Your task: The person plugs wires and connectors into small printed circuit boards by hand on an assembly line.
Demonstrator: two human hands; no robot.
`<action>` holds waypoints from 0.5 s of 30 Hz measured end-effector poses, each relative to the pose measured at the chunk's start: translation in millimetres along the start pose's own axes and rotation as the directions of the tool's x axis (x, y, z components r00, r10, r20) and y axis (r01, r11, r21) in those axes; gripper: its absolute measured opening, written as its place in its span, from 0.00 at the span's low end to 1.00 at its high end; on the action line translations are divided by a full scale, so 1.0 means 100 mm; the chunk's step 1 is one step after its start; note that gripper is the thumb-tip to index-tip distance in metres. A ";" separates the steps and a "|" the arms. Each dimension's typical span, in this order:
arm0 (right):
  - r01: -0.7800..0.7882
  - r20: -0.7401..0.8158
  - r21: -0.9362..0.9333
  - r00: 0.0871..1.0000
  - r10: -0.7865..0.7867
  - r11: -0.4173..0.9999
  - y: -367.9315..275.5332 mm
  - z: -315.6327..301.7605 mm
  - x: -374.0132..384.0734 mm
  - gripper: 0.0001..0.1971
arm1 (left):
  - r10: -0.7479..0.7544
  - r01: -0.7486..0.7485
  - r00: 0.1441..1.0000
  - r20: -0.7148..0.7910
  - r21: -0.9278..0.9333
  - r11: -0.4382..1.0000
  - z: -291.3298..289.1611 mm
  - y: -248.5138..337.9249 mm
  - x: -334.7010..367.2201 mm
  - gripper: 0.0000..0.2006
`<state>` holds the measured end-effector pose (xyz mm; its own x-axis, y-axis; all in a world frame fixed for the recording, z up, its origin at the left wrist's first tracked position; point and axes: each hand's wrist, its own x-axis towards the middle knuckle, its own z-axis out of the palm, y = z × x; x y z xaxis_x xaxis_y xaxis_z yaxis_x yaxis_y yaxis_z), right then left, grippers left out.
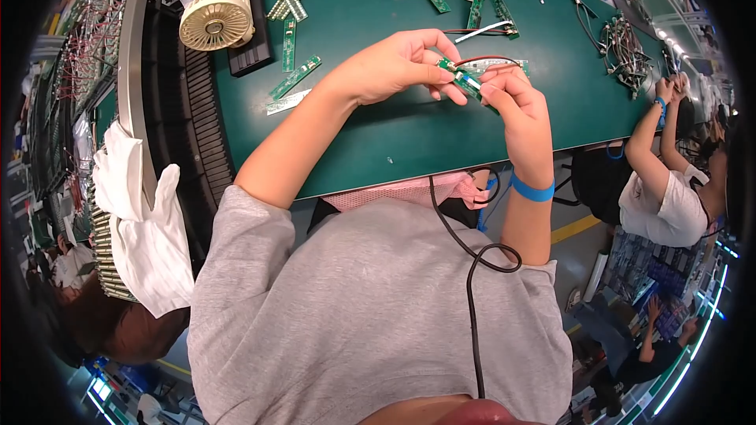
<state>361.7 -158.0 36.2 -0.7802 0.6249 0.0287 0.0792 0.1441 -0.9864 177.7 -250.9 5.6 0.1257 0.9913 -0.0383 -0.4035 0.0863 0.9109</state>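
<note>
Over the green tabletop (378,138), a narrow green circuit board (466,80) is held up between my two hands. My left hand (405,69) is closed on the board's left end, thumb over the top and fingers beneath. At the other end, my right hand (516,102) pinches the board between thumb and fingertips. A dark red wire (488,58) arcs above the board from hand to hand. Where it joins is hidden by my fingers. Just behind my right hand lies a pale circuit strip (516,67) on the table.
Several loose boards (289,43) lie to the left, beside a cream fan (216,20) and a black rack (193,102). Wired boards (476,4) are spread at the back, with a wire bundle (628,51) at right. White gloves (150,228) hang at left. A co-worker (665,197) sits at right.
</note>
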 end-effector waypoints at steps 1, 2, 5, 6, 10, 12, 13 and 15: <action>-0.021 -0.013 -0.008 1.000 0.021 1.000 -0.01 0.01 -0.01 0.06 | 0.007 -0.007 1.000 0.010 -0.009 1.000 0.01 0.01 0.00 0.10; -0.042 -0.025 -0.015 0.999 0.041 0.999 -0.02 0.02 -0.01 0.06 | 0.005 -0.005 1.000 0.010 -0.009 1.000 0.02 0.01 0.00 0.10; -0.038 -0.036 -0.051 0.999 0.036 0.998 -0.03 0.04 -0.02 0.05 | 0.010 -0.010 1.000 0.011 -0.012 1.000 0.04 0.02 -0.01 0.10; -0.040 -0.036 -0.050 0.999 0.038 0.998 -0.04 0.04 -0.02 0.05 | 0.012 -0.012 1.000 -0.001 -0.020 1.000 0.06 0.02 -0.01 0.09; -0.052 -0.037 0.006 0.998 0.053 0.999 -0.02 0.03 -0.02 0.05 | 0.019 -0.019 1.000 0.000 -0.022 1.000 0.06 0.03 0.00 0.08; -0.055 -0.034 0.008 0.998 0.055 0.998 -0.02 0.03 -0.03 0.05 | 0.023 -0.023 1.000 0.021 -0.010 1.000 0.03 0.01 0.00 0.09; -0.063 -0.034 0.008 0.997 0.063 0.998 -0.03 0.04 -0.03 0.05 | 0.027 -0.027 0.999 0.042 0.003 1.000 0.02 0.00 0.00 0.10; -0.072 -0.035 0.008 0.997 0.073 0.997 -0.04 0.04 -0.03 0.05 | 0.027 -0.027 0.999 0.024 -0.004 1.000 0.05 0.02 -0.01 0.09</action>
<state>361.1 -163.6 39.2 -0.7502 0.6601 -0.0374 0.1302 0.0920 -0.9872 181.3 -251.7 9.5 0.1365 0.9906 -0.0036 -0.4104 0.0598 0.9099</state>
